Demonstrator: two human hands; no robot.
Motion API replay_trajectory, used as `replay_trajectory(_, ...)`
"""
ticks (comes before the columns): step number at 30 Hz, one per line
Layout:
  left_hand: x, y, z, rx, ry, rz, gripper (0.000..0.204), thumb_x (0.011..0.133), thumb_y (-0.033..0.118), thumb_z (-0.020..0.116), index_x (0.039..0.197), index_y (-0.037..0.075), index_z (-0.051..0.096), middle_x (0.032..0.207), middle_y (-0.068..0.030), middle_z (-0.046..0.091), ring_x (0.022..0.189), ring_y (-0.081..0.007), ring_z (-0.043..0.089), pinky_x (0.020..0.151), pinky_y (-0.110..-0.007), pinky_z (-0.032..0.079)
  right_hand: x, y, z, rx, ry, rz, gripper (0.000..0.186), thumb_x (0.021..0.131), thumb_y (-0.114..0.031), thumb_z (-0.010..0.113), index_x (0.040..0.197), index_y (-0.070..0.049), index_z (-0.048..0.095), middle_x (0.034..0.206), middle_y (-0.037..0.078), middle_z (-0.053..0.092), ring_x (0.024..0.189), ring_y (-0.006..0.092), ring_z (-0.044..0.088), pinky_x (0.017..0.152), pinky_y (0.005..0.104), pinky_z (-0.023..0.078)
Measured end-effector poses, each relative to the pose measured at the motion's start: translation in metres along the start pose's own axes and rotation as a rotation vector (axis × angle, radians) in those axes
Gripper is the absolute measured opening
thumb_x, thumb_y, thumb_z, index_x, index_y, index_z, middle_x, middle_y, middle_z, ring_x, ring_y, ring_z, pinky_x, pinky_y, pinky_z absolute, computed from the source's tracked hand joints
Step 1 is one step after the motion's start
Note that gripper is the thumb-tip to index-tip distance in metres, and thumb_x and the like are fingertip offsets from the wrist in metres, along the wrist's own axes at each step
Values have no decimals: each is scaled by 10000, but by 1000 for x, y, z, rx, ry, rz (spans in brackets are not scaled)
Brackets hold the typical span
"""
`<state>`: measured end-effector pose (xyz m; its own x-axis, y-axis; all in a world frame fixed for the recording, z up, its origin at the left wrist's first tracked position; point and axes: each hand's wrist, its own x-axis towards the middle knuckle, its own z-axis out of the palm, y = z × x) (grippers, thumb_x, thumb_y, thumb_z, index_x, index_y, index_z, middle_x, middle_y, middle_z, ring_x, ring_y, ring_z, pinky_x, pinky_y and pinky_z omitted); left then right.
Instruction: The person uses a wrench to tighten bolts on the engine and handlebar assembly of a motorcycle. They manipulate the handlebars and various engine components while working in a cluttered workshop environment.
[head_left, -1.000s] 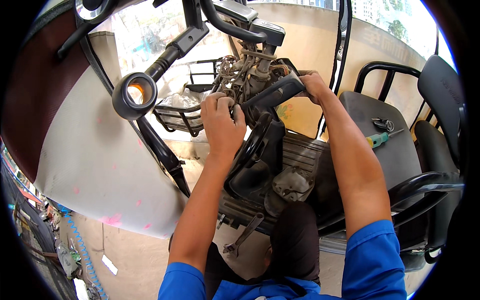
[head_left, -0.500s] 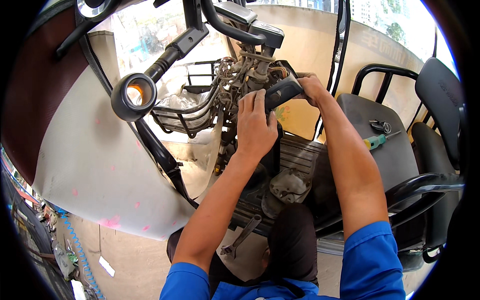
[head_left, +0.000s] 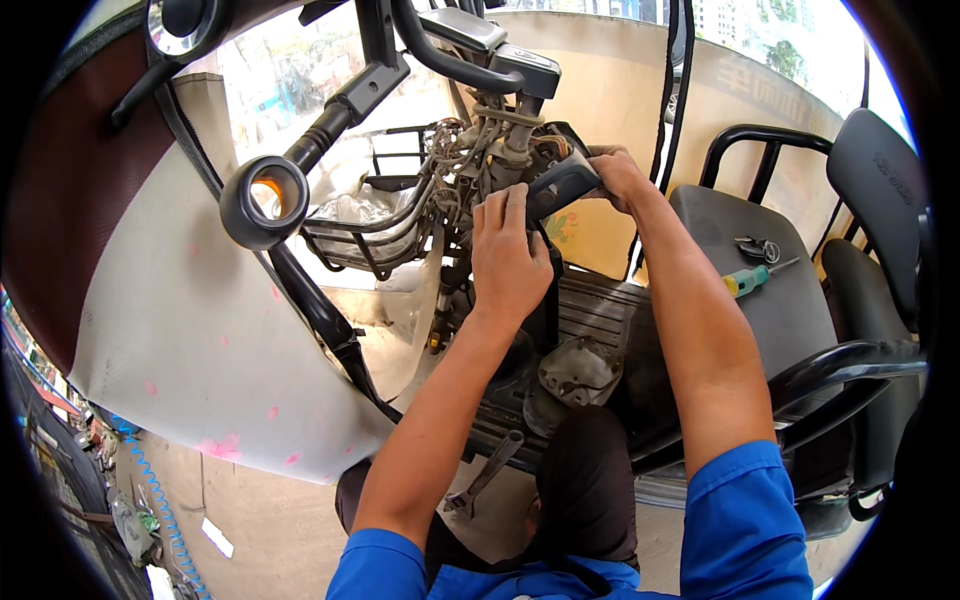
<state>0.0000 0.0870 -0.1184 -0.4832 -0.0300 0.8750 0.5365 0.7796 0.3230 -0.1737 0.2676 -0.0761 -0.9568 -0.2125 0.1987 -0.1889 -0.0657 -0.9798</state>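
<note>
Near the middle of the view, both hands grip a long black plastic cover [head_left: 556, 188] on the front column of a three-wheeled vehicle. My left hand [head_left: 510, 245] is closed on its left end, fingers pointing up. My right hand [head_left: 617, 176] is closed round its upper right end; some fingertips are hidden behind it. Exposed cables and wire bundles [head_left: 460, 165] surround the metal steering stem [head_left: 515, 140], just behind and left of the cover. Below the hands, a dusty metal part [head_left: 580, 368] lies on the ribbed footboard [head_left: 590, 315].
Handlebars [head_left: 450, 65] and a round mirror-like fitting [head_left: 262, 203] hang above. A wire basket [head_left: 360, 245] is at left, beside a cloth canopy [head_left: 180, 330]. On the seat [head_left: 800, 310] lie keys [head_left: 757, 248] and a screwdriver [head_left: 750, 279]. An adjustable wrench [head_left: 485, 470] sits low near my knee.
Compared with one second ago, my left hand has moved right with the cover, uncovering more cables and a hanging strip beside the column. The last half second shows only a slight shift.
</note>
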Motion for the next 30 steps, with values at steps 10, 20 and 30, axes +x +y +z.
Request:
replay_trajectory(10, 0, 1, 2, -11, -9, 11, 581, 755, -23, 622, 1322, -53, 496, 1218, -187, 512, 1142, -388, 482, 990, -448, 420, 5, -3, -1, -44, -21, -12, 234, 867, -1, 561, 1049, 71, 689, 900, 132, 705, 697, 203, 704, 578, 345, 635)
replay_trajectory(20, 8, -13, -11, -84, -44, 74, 502, 792, 12, 651, 1286, -43, 577, 1185, -164, 584, 1095, -361, 525, 982, -417, 433, 9, -2, -3, -39, 17, -21, 241, 865, -14, 585, 1057, 105, 669, 919, 157, 698, 677, 216, 697, 559, 343, 624)
replay_trajectory(30, 6, -11, -14, -106, -69, 58, 507, 778, -13, 650, 1280, -49, 585, 1173, -155, 587, 1089, -358, 525, 968, -412, 440, 3, -3, 3, -31, 129, 45, 188, 836, -73, 651, 967, 59, 681, 866, 138, 679, 664, 209, 679, 584, 331, 608)
